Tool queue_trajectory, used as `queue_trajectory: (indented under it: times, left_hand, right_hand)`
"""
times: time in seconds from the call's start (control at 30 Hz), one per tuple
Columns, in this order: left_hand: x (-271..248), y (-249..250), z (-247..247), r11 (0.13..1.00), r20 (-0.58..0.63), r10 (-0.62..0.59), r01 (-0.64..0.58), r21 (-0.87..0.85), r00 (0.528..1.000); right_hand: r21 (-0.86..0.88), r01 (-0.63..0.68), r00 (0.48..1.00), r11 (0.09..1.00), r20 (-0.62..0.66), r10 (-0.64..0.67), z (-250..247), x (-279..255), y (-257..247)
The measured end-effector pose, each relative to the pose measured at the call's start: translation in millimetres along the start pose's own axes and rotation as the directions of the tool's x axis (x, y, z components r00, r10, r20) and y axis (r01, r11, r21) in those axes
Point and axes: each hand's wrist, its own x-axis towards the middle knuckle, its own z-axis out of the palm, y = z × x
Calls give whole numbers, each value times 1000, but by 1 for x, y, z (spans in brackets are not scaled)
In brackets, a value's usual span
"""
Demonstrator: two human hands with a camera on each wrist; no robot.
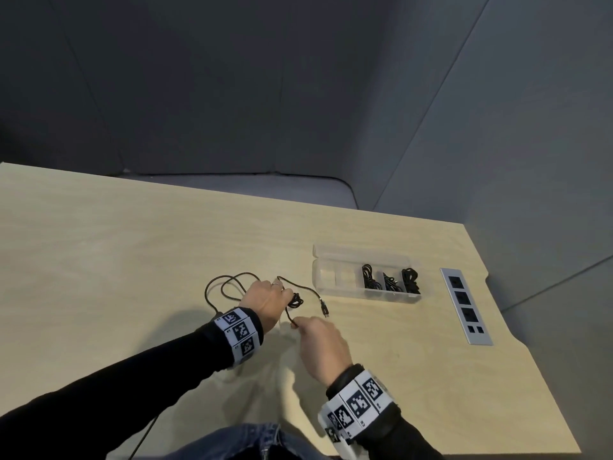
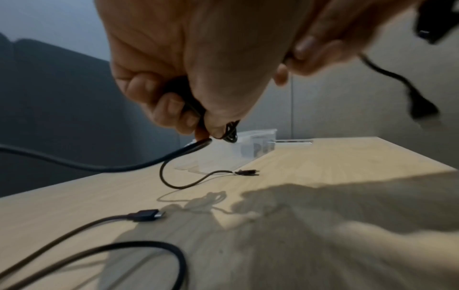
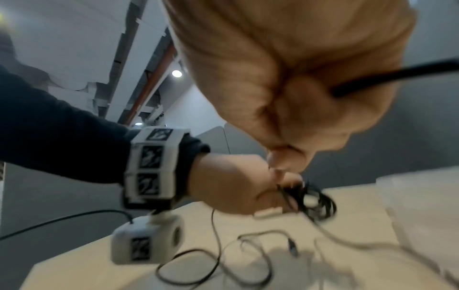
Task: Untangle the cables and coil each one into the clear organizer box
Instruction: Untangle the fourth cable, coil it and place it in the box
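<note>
On the pale wooden counter [image 1: 132, 244] a black cable [image 1: 217, 287] lies in loose loops to the left of the person's hands, one plug end [image 1: 325, 308] resting flat on the wood between the hands and the clear organizer box [image 1: 331, 277]. The left hand [image 1: 265, 302] is curled around a small tangled bunch [image 1: 294, 299] of that cable, lifted a little off the surface, fingers closed on the strands. The right hand [image 1: 323, 346] sits just beside it, nearer the person, thumb and fingertips pinched on a strand running down from the bunch. The box stands open to the right, its lid folded back behind it; three of its right-hand compartments each hold a coiled black cable [image 1: 369, 277], while the two left ones show only bare plastic. Farther right, a grey power socket strip [image 1: 466, 305] is set flush into the counter near its edge. Both wrists wear white bands printed with black square markers [image 1: 240, 332]. Grey padded wall panels [image 1: 298, 78] rise behind the counter.
</note>
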Motion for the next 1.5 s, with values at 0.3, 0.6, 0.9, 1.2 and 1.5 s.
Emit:
queue_trajectory:
  times: [0.3,0.6,0.9,1.2,1.5]
  left_hand:
    - [2,6,-12,910,-348,398,-414,30,849]
    - [2,1,-36,907,-429,-52,-137,-398,902]
    - [4,1,-23,948,-265,-145,58,-312,953]
    - [-4,-2,-22,936,-391,305,-349,-45,868]
    - [5,27,-49,866,-451,5,-229,-444,893]
  right_hand:
    - [147,246,927,958,-323,-189,-64,45,39]
    - [632,26,993,775,-108,55,-21,46,53]
    - [224,140,977,965,128,-171,3,18,15]
    - [-104,307,910,946,-259,-323,-83,29,45]
    - [507,78,982,859,-187,22,-36,33,56]
